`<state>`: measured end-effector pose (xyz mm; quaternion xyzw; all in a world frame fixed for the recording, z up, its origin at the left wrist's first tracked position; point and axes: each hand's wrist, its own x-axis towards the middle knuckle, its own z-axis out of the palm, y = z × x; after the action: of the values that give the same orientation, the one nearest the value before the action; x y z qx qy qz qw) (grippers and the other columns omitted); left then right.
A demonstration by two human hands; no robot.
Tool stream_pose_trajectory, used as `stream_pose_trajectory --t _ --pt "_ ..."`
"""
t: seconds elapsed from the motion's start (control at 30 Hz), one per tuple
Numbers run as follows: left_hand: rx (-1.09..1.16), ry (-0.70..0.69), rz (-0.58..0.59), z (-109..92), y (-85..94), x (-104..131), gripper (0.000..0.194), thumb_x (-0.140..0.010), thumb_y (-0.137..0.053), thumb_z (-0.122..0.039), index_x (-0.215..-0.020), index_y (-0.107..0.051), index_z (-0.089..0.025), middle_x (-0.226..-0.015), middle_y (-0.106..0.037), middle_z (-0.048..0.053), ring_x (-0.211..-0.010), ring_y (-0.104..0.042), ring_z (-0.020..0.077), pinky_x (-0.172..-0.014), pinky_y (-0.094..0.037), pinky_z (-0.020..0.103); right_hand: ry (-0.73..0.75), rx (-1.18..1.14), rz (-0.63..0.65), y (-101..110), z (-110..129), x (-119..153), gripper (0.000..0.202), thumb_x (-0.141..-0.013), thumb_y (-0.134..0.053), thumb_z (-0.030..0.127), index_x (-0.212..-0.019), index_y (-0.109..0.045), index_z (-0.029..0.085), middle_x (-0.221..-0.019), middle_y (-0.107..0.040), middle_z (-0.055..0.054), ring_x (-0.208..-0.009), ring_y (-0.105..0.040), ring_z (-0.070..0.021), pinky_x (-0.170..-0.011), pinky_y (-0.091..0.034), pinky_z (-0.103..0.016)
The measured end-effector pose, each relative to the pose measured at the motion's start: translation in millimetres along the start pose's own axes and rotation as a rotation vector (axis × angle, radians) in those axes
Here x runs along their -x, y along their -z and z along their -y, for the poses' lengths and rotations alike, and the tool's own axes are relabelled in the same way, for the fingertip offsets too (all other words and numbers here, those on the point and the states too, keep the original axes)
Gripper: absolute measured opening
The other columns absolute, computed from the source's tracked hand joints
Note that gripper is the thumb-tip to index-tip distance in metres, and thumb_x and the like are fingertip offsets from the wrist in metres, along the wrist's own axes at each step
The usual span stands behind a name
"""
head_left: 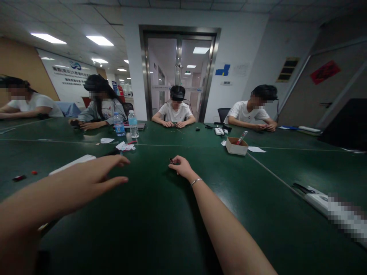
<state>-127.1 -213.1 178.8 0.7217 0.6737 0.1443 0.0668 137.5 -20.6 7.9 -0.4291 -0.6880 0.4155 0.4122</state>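
Right hand (182, 167) is pinching a small, dark, shiny object (171, 161) between thumb and fingers, over the middle of the broad dark-green tabletop (155, 198); contact with the surface: cannot tell. Left hand (99, 173) is hovering, blurred, thumb and fingers standing apart. Open pale cardboard box (236, 149) is sitting farther off, rightward.

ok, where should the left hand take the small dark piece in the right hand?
I'd probably grip the small dark piece by its exposed left side, coming from the left: the right hand covers its right. Finer shape is too small to tell.
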Motion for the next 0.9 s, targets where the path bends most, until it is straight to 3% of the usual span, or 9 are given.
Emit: stream_pose_trajectory --t 0.07,0.13,0.23,0.3,0.37,0.47,0.6,0.77,0.9 --pt "-0.011 -0.230 0.183 -34 -24.4 -35 0.039 -0.073 -0.056 -0.049 -0.107 -0.059 -0.032 -0.110 -0.063 -0.003 -0.099 -0.058 0.0205 -0.084 -0.044 0.029 0.007 0.009 -0.014 -4 2 3 0.019 -0.069 -0.070 0.023 -0.081 -0.056 0.016 -0.079 -0.056 0.003 -0.036 -0.044 -0.0017 -0.028 -0.035 -0.012" --pt "-0.010 -0.308 0.269 -55 -57.4 -72 0.036 -0.075 -0.055 -0.043 -0.107 -0.058 -0.027 -0.111 -0.062 0.002 -0.101 -0.058 0.0219 -0.083 -0.043 0.029 0.018 0.038 -0.061 -7 5 8 0.017 -0.071 -0.069 0.022 -0.083 -0.059 0.017 -0.076 -0.054 0.003 -0.038 -0.045 -0.0025 -0.030 -0.036 -0.012" --pt "0.042 -0.184 0.188 -63 -107.9 -119 0.052 -0.074 -0.056 -0.046 -0.118 -0.050 -0.019 -0.120 -0.057 0.014 -0.106 -0.056 0.0270 -0.084 -0.042 0.031 0.027 0.101 -0.100 -8 11 15 0.014 -0.073 -0.067 0.020 -0.086 -0.062 0.018 -0.075 -0.055 0.003 -0.041 -0.047 -0.0036 -0.032 -0.038 -0.013" --pt "0.160 -0.059 0.121 -62 -136.1 -140 0.053 -0.080 -0.046 -0.051 -0.120 -0.046 -0.017 -0.117 -0.058 0.017 -0.094 -0.062 0.0254 -0.079 -0.043 0.031 0.022 0.124 -0.093 -7 13 18 0.015 -0.074 -0.066 0.019 -0.088 -0.062 0.018 -0.076 -0.057 0.003 -0.040 -0.048 -0.0038 -0.034 -0.039 -0.013" --pt "0.348 0.016 0.089 -60 -160.3 -154 0.049 -0.084 -0.037 -0.053 -0.115 -0.046 -0.016 -0.103 -0.064 0.014 -0.071 -0.065 0.0196 -0.068 -0.045 0.029 0.024 0.142 -0.091 -7 15 19 0.016 -0.075 -0.065 0.017 -0.091 -0.062 0.018 -0.076 -0.057 0.002 -0.039 -0.048 -0.0040 -0.034 -0.039 -0.014" --pt "0.611 -0.041 0.015 -54 -190.4 -162 0.033 -0.086 -0.038 -0.046 -0.097 -0.050 -0.018 -0.076 -0.065 0.004 -0.056 -0.059 0.0133 -0.057 -0.043 0.023 0.065 0.228 -0.115 -7 12 17 0.016 -0.073 -0.066 0.015 -0.088 -0.063 0.018 -0.078 -0.057 0.001 -0.043 -0.048 -0.0046 -0.037 -0.040 -0.015" --pt "0.776 -0.115 -0.034 -42 -212.4 -162 0.031 -0.083 -0.040 -0.048 -0.075 -0.049 -0.019 -0.054 -0.051 -0.004 -0.045 -0.049 0.0108 -0.047 -0.037 0.021 0.071 0.221 -0.114 -7 6 14 0.020 -0.068 -0.067 0.010 -0.086 -0.063 0.017 -0.080 -0.058 0.000 -0.044 -0.049 -0.0039 -0.039 -0.041 -0.014" --pt "0.816 -0.158 -0.075 -40 -213.2 -157 0.034 -0.080 -0.046 -0.050 -0.070 -0.052 -0.018 -0.057 -0.054 -0.003 -0.047 -0.049 0.0105 -0.049 -0.038 0.022 -0.004 -0.026 -0.025 -6 4 11 0.026 -0.073 -0.057 0.004 -0.097 -0.061 0.014 -0.069 -0.058 0.001 -0.046 -0.053 -0.0065 -0.040 -0.043 -0.014" --pt "0.785 -0.141 -0.123 -43 -212.3 -156 0.036 -0.081 -0.044 -0.051 -0.072 -0.055 -0.018 -0.056 -0.055 -0.003 -0.047 -0.050 0.0110 -0.050 -0.038 0.022 -0.030 -0.057 0.018 -3 5 10 0.031 -0.074 -0.053 0.000 -0.101 -0.063 0.011 -0.065 -0.060 0.000 -0.046 -0.052 -0.0065 -0.043 -0.045 -0.015"
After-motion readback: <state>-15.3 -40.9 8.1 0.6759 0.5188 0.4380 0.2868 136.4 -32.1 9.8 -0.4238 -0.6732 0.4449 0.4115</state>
